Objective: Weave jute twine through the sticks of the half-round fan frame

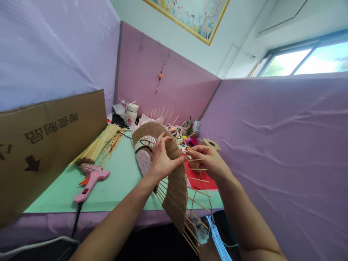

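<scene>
Head view: a green counter (119, 181) carries a bundle of bamboo sticks (99, 145) and a pink glue gun (91, 181). Above its near edge, the left hand (161, 159) fingers clamp a woven fan-shaped piece (175, 181); the right hand (208, 161) fingers pinch its protruding stick (197, 160).

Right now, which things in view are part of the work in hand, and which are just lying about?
In hand:
- woven disc, gripped by the left hand
- its bamboo spokes, with the right hand among them
- twine spool, just behind the right hand

Lying about:
- pink glue gun on the green mat
- bundle of bamboo sticks
- cardboard sheet
- white jar
</scene>
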A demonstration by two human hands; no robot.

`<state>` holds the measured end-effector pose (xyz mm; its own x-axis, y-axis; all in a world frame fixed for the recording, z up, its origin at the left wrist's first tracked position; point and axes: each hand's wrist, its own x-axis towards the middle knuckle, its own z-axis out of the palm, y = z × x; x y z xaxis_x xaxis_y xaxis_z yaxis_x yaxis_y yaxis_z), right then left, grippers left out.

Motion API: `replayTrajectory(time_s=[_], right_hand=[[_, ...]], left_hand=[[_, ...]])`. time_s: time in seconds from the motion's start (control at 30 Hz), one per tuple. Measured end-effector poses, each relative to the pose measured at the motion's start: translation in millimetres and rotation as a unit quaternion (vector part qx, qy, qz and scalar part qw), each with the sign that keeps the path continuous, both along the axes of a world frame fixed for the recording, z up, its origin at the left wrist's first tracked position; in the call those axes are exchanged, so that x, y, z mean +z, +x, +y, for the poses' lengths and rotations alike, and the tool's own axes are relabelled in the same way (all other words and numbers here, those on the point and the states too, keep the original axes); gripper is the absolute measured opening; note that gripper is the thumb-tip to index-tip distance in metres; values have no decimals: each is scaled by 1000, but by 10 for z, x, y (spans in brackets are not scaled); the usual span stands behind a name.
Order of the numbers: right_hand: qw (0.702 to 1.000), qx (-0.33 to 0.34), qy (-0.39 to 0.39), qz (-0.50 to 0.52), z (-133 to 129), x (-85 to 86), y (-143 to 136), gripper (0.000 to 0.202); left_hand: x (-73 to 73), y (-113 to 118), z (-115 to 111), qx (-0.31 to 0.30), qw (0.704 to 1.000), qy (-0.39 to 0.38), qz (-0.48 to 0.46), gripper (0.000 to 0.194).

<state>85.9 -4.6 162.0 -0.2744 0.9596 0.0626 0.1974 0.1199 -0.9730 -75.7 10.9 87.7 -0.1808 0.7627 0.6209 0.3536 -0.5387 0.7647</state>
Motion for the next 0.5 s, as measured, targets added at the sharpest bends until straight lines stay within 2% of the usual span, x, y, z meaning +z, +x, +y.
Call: replayTrajectory(time_s=[0.23, 0.37, 0.43, 0.5], right_hand=[[999, 51, -10, -6, -46, 24, 64, 35], [995, 92, -11, -48, -62, 79, 169, 35], [990, 111, 12, -86, -82, 151, 215, 32], [982, 117, 69, -132, -119, 250, 248, 29]], left_hand=[[-11, -7, -5, -3, 1000, 10, -4, 67], [-27, -13, -17, -1, 1000, 21, 3, 65], [-30, -10, -26, -3, 1000, 22, 4, 64], [-26, -3, -36, -2, 1000, 19, 3, 64]])
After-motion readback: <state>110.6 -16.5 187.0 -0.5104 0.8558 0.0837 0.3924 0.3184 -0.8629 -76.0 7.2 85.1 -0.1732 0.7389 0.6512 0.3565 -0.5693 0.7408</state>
